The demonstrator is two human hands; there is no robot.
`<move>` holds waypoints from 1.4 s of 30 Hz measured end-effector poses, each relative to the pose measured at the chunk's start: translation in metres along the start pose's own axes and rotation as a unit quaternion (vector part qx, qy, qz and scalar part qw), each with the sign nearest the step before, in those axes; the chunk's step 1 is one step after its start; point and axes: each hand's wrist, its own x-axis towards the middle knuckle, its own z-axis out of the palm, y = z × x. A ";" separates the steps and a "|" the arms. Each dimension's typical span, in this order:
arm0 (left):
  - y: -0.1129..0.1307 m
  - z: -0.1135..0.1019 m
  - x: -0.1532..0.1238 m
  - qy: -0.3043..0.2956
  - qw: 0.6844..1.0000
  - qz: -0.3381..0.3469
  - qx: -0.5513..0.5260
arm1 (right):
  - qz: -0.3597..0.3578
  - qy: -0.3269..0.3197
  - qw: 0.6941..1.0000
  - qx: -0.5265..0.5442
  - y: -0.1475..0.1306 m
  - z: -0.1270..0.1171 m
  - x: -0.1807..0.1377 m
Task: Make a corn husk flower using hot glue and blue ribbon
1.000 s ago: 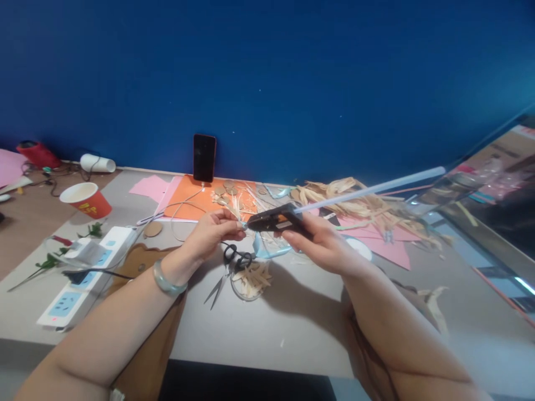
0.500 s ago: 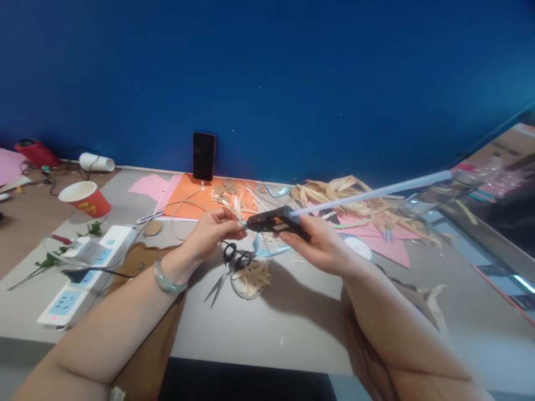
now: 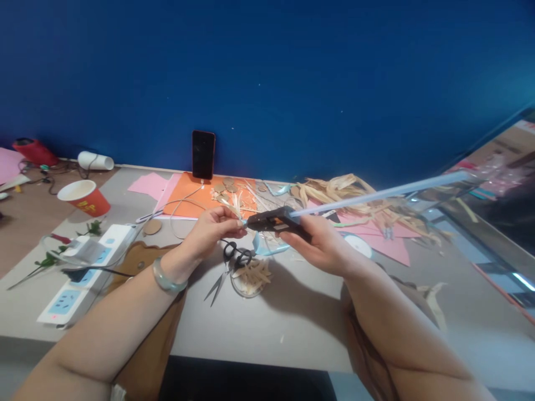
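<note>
our left hand [image 3: 215, 231] pinches an indistinct bit [image 3: 244, 222]; our right hand [image 3: 324, 245] wraps a glue gun [image 3: 276, 220]. we should keep its tip [image 3: 251, 222] off fingertips [image 3: 237, 226].

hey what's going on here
A person holds a black glue gun in the right hand, a long translucent glue stick jutting from its back. The left hand pinches something small, mostly hidden by the fingers, right at the gun's tip. Below them on the table, scissors lie with blades apart, next to a small round dish of pale pieces.
</note>
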 end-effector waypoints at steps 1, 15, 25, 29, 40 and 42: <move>0.000 0.000 0.000 -0.001 1.000 0.000 -0.001 | 0.001 0.001 1.000 0.000 0.000 0.000 0.000; -0.001 0.000 0.000 0.002 1.000 0.003 0.002 | 0.011 -0.019 1.000 -0.011 -0.003 -0.001 -0.001; 0.000 0.002 -0.002 0.006 1.000 -0.001 0.005 | 0.000 -0.018 1.000 -0.007 -0.004 -0.001 -0.001; 0.000 0.001 -0.002 0.007 1.000 0.000 0.005 | 0.001 -0.023 1.000 -0.006 -0.005 -0.002 -0.001; 0.000 0.002 -0.002 0.008 1.000 0.000 0.006 | -0.003 -0.020 1.000 0.003 -0.003 -0.002 -0.003; 0.000 0.001 -0.002 0.006 1.000 0.000 0.008 | -0.006 -0.017 1.000 0.006 -0.004 -0.001 -0.002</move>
